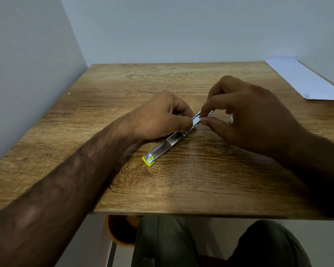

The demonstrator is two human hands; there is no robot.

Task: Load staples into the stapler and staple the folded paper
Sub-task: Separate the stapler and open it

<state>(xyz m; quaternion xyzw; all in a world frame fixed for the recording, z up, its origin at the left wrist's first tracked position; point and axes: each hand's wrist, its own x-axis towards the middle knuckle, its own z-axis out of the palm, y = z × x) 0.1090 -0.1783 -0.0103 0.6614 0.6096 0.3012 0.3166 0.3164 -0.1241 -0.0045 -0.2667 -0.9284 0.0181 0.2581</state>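
Observation:
A small metal stapler (167, 145) with a yellow-green end lies opened out flat on the wooden table (123, 83), running diagonally from near left to far right. My left hand (160, 116) grips its far half from the left, fingers curled around it. My right hand (245, 114) pinches the stapler's far metal tip between thumb and forefinger; any staples under the fingertips are hidden. The folded white paper (305, 79) lies at the table's far right corner, away from both hands.
The table stands in a corner, with grey walls on the left and at the back. Its front edge is near me, with my legs below it. An orange-rimmed round object (121, 230) sits on the floor under the front edge.

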